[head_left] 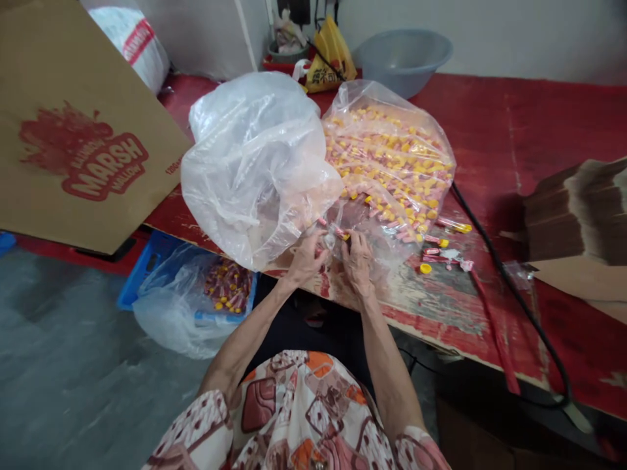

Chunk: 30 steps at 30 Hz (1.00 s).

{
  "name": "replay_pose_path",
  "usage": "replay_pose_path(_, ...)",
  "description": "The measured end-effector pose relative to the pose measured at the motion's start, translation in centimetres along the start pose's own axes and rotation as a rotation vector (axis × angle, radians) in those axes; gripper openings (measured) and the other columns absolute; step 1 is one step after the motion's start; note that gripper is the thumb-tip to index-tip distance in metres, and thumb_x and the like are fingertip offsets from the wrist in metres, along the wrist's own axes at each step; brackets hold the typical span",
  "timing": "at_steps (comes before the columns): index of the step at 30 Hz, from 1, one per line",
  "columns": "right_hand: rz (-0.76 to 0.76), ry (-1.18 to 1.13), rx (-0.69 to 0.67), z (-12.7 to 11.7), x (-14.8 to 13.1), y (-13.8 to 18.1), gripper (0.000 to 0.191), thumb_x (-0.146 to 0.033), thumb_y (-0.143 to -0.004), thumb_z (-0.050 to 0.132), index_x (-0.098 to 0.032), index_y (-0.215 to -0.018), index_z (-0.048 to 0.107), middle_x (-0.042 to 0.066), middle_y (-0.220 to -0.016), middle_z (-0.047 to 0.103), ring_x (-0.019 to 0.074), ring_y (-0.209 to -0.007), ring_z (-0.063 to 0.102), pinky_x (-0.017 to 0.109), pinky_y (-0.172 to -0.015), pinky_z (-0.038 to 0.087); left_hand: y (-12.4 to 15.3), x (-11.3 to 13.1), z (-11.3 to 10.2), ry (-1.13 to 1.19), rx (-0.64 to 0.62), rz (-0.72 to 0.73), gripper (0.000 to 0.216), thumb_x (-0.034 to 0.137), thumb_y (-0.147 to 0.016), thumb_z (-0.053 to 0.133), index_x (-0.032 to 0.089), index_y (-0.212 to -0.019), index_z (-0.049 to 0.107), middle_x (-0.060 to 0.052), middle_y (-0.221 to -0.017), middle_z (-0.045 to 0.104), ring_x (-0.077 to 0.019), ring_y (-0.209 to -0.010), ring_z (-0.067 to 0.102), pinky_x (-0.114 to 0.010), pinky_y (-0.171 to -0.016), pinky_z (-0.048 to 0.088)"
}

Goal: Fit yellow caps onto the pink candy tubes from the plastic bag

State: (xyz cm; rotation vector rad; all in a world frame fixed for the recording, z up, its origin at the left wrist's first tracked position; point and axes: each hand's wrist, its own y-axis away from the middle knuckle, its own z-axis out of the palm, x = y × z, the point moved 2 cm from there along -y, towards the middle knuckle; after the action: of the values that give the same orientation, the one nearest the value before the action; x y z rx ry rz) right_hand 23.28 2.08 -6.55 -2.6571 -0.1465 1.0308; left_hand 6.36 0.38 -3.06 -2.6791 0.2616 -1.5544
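At the table's front edge, my left hand [308, 256] is closed, fingers curled together beside crumpled clear plastic; what they hold is hidden. Close by on the right, my right hand [359, 262] pinches a small pink tube with a yellow cap [343, 234]. A large clear plastic bag [255, 163], puffed up and whitish, stands just beyond my left hand. To its right lies a clear bag full of pink tubes with yellow caps [392, 173], its near side reaching my right hand. A few loose tubes [455, 225] and a yellow cap [425, 268] lie to the right.
A printed cardboard box [83, 130] stands at left. Below the table edge, a blue crate [147, 267] holds a plastic bag with more tubes. A black cable [499, 261] crosses the red table [490, 124] near stacked cardboard [578, 215]. A basin [406, 59] stands behind.
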Motion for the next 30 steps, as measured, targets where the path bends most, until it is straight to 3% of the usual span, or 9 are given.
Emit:
replay_pose_path(4, -0.037, -0.04, 0.047, 0.0, 0.7, 0.2, 0.03, -0.03, -0.104, 0.043, -0.022, -0.123, 0.066, 0.012, -0.123, 0.07, 0.026, -0.113, 0.061, 0.042, -0.101, 0.049, 0.3, 1.3, 1.2, -0.477, -0.099, 0.142, 0.048, 0.013, -0.095, 0.055, 0.02, -0.142, 0.063, -0.013, -0.131, 0.072, -0.0277, -0.116, 0.069, -0.043, -0.105, 0.056)
replay_pose_path(8, -0.045, -0.058, 0.084, 0.4, 1.6, 0.3, 0.034, -0.038, -0.104, 0.043, -0.02, -0.12, 0.067, 0.014, -0.115, 0.071, 0.0283, -0.108, 0.063, 0.045, -0.098, 0.051, 0.9, 2.5, 1.8, -0.504, -0.04, 0.184, 0.044, 0.016, -0.101, 0.052, 0.02, -0.144, 0.061, -0.014, -0.138, 0.069, -0.0284, -0.127, 0.066, -0.044, -0.111, 0.054)
replay_pose_path(13, 0.021, -0.06, 0.115, 0.5, 1.7, 0.2, 0.049, -0.055, -0.103, 0.044, -0.017, -0.128, 0.063, 0.016, -0.113, 0.071, 0.0301, -0.102, 0.067, 0.048, -0.097, 0.053, 2.0, 1.6, 0.8, -0.395, -0.092, 0.133, 0.04, 0.014, -0.098, 0.055, 0.018, -0.137, 0.063, -0.012, -0.13, 0.072, -0.0255, -0.119, 0.07, -0.039, -0.101, 0.06)
replay_pose_path(17, 0.058, -0.059, 0.125, 0.2, 1.0, 0.2, 0.056, -0.06, -0.106, 0.04, -0.017, -0.135, 0.059, 0.017, -0.118, 0.072, 0.0282, -0.098, 0.067, 0.047, -0.093, 0.055, 5.7, 0.6, -2.9, -0.226, 0.147, 0.141, 0.038, 0.017, -0.099, 0.055, 0.022, -0.136, 0.062, -0.009, -0.13, 0.072, -0.0198, -0.108, 0.073, -0.033, -0.099, 0.06)
replay_pose_path(20, 0.049, -0.048, 0.123, 0.1, 0.9, 0.0, 0.054, -0.06, -0.106, 0.04, -0.018, -0.131, 0.062, 0.014, -0.11, 0.072, 0.0266, -0.096, 0.066, 0.044, -0.091, 0.055, 10.6, -2.1, -7.0, -0.262, 0.392, 0.019, 0.032, 0.025, -0.103, 0.054, 0.025, -0.133, 0.063, -0.007, -0.118, 0.072, -0.0183, -0.097, 0.072, -0.032, -0.095, 0.06)
replay_pose_path(22, 0.018, -0.044, 0.119, 0.0, 0.8, -0.2, 0.049, -0.058, -0.105, 0.04, -0.02, -0.122, 0.066, 0.012, -0.109, 0.073, 0.0256, -0.099, 0.066, 0.042, -0.093, 0.054, 14.0, -4.4, -9.6, -0.373, 0.52, -0.085, 0.027, 0.026, -0.102, 0.052, 0.022, -0.125, 0.066, -0.009, -0.11, 0.07, -0.0221, -0.1, 0.069, -0.037, -0.099, 0.058)
replay_pose_path(25, 0.028, -0.094, 0.093, -0.4, 0.8, -0.2, 0.047, -0.059, -0.104, 0.044, -0.021, -0.113, 0.071, 0.009, -0.105, 0.074, 0.0219, -0.091, 0.064, 0.037, -0.088, 0.053, 17.4, -6.6, -12.4, -0.52, 0.631, -0.203, 0.031, 0.029, -0.099, 0.056, 0.018, -0.126, 0.066, -0.015, -0.118, 0.066, -0.0296, -0.115, 0.064, -0.049, -0.107, 0.054)
replay_pose_path(27, 0.086, -0.169, 0.069, -0.7, 0.7, -0.2, 0.048, -0.061, -0.103, 0.049, -0.021, -0.114, 0.072, 0.007, -0.102, 0.074, 0.0188, -0.083, 0.062, 0.033, -0.08, 0.052, 17.4, -6.6, -12.8, -0.503, 0.683, -0.219, 0.033, 0.032, -0.1, 0.056, 0.018, -0.129, 0.065, -0.015, -0.12, 0.066, -0.0293, -0.116, 0.064, -0.049, -0.107, 0.054)
replay_pose_path(30, 0.162, -0.288, 0.035, -1.2, 0.7, -0.1, 0.049, -0.061, -0.101, 0.054, -0.02, -0.118, 0.074, 0.005, -0.098, 0.074, 0.0161, -0.076, 0.06, 0.029, -0.073, 0.05, 13.5, -4.9, -10.5, -0.305, 0.611, -0.143, 0.032, 0.035, -0.104, 0.053, 0.02, -0.131, 0.063, -0.01, -0.114, 0.067, -0.0216, -0.1, 0.067, -0.036, -0.093, 0.058)
